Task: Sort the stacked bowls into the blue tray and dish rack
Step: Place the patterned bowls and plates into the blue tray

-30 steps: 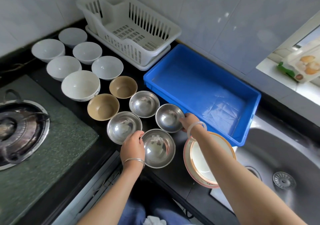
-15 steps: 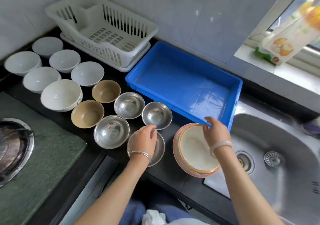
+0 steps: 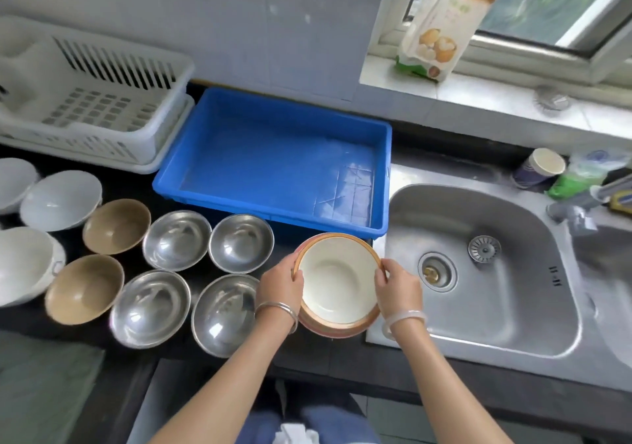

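Ceramic bowl stack (image 3: 337, 281) at sink (image 3: 506, 313) edge, left hand (image 3: 280, 284), right hand (image 3: 398, 288) gripping

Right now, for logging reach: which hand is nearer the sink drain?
Right. The right hand grips the stacked bowls at the rim facing the sink drain; the left hand grips the opposite rim.

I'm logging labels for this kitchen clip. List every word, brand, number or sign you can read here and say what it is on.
Nothing reads clearly.
Food packet on the window sill: red logo and green print, too blurred to read.
Paper cup: dark pattern, no legible words.
Sink: small stamped marks, too small to read.
Blue tray and dish rack: no text visible.
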